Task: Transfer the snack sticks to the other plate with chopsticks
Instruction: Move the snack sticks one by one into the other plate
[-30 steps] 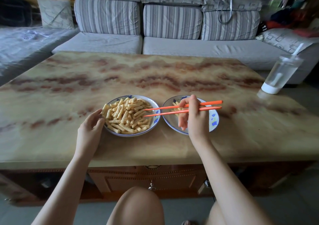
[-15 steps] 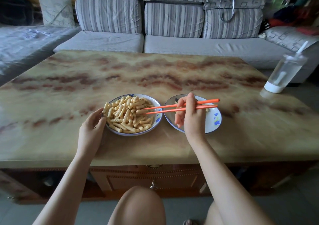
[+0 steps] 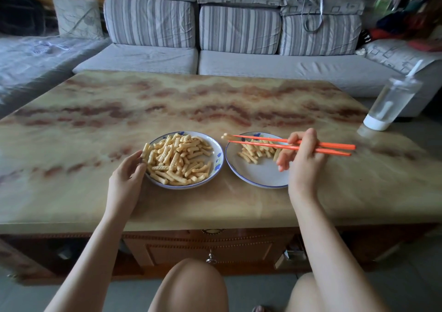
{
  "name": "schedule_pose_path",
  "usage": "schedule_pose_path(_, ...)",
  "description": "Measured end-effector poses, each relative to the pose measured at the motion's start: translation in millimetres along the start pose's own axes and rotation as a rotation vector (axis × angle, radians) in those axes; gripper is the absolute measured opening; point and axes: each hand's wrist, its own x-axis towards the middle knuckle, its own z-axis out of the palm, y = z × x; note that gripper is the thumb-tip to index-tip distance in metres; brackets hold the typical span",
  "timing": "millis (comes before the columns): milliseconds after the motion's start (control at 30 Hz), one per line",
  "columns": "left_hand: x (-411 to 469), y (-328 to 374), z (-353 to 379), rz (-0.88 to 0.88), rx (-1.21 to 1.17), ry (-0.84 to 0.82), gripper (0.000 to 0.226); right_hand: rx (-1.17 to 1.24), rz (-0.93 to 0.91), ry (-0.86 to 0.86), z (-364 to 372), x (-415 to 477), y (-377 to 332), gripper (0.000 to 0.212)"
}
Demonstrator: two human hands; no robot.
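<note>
Two blue-rimmed white plates sit side by side on the marble table. The left plate is heaped with ridged yellow snack sticks. The right plate carries a small pile of sticks at its far side. My right hand grips orange chopsticks, which point left. Their tips pinch one snack stick over the right plate's far left rim. My left hand rests against the left plate's near left rim, fingers touching it.
A clear lidded cup with a straw stands at the table's right edge. A striped grey sofa runs behind the table. My bare knees show below the table's front edge and drawer.
The chopsticks drew back to the right from the full plate with one snack stick in their tips. My right hand moved right with them. My left hand stayed at the left plate.
</note>
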Motion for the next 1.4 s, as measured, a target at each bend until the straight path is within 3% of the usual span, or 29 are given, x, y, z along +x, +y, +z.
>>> schedule_pose_path(133, -1.3, 2.4, 0.5, -0.007, -0.002, 0.004, 0.036, -0.027, 0.015, 0.069, -12.0, 8.7, 1.9, 0.041)
schedule_pose_path(400, -1.0, 2.0, 0.3, -0.008, -0.008, 0.007, 0.035, -0.169, -0.002, 0.0, -9.2, 7.0, 12.0, 0.04)
schedule_pose_path(600, -0.6, 1.5, 1.0, -0.014, -0.009, 0.007, 0.036, -0.085, 0.013, 0.012, -6.9, 1.9, 1.3, 0.041)
schedule_pose_path(933, 0.2, -1.6, 0.4, -0.005, -0.012, 0.002, 0.036, -0.129, 0.054, -0.327, 11.4, -14.6, -1.5, 0.048)
schedule_pose_path(1400, 1.0, -2.3, 0.9, -0.001, -0.013, 0.006, 0.036, -0.171, 0.085, -0.354, 15.0, -16.1, 5.8, 0.049)
